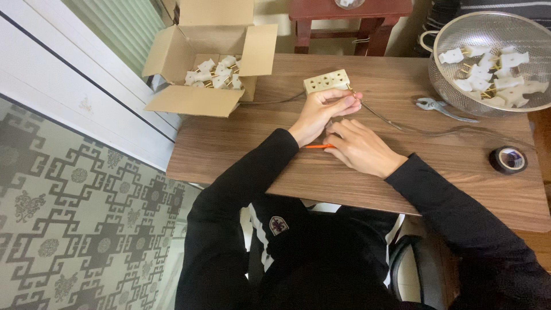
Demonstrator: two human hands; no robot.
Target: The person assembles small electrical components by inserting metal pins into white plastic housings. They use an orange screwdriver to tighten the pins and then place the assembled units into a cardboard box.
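Cream plastic multi-socket block [327, 81] just beyond left hand [321, 115], fingertips pinched on its brass prong; right hand [359, 148] alongside, curled over orange-handled tool [317, 147].

Home workspace: patterned floor tiles [86, 229], wooden table [241, 143], cardboard box [206, 57] w/ plug parts [213, 72].

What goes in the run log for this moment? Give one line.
left hand: grip on socket block | right hand: on table by orange tool | pliers, tape roll: untouched
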